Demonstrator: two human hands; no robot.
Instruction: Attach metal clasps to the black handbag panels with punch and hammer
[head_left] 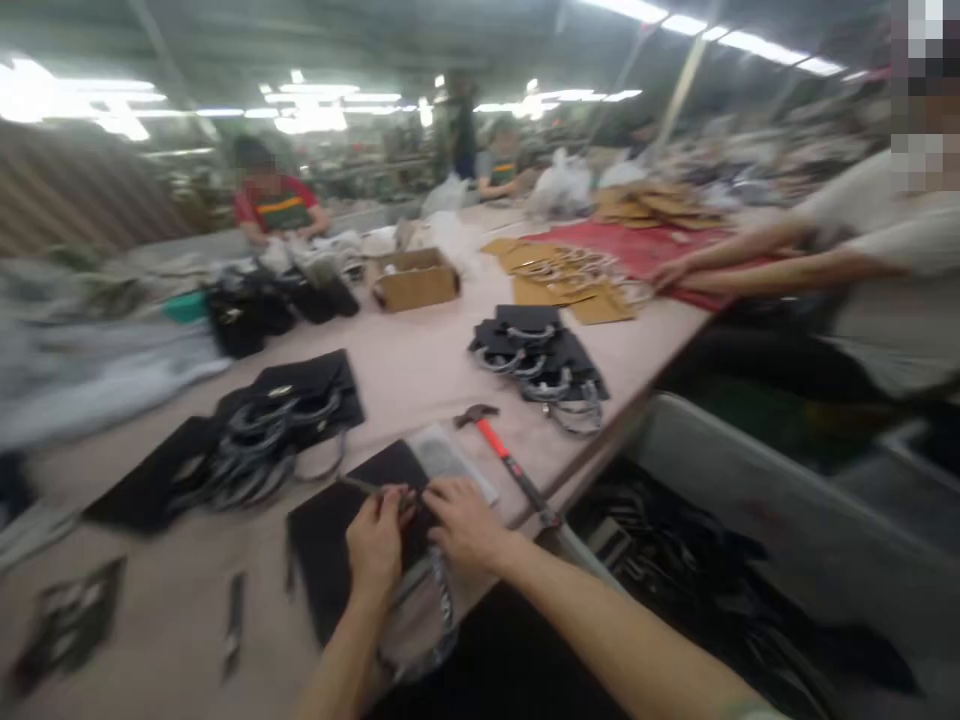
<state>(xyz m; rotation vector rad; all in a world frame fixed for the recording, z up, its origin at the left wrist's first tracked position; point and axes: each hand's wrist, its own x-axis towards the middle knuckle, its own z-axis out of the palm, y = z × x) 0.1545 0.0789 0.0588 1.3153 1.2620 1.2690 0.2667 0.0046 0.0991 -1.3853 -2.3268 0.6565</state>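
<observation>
Left hand [375, 545] and right hand [466, 520] are curled, fingertips pinching a thin strip [379, 490] on the black panel [322, 560] at the near table [420, 370] edge. Blur hides detail.

Judged: a fitting step, and the next move calls for a steady panel. The hammer [510, 465] lies just right of the hands, untouched.

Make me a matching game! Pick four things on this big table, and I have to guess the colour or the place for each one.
Things:
1 hammer
2 cardboard box
3 black piece
4 cloth

Clues:
a red, with a co-worker's hand on it
b under the left hand and right hand
c orange handle, lying beside the right hand
d brown, open on top

Pairs: 1-c, 2-d, 3-b, 4-a
</observation>
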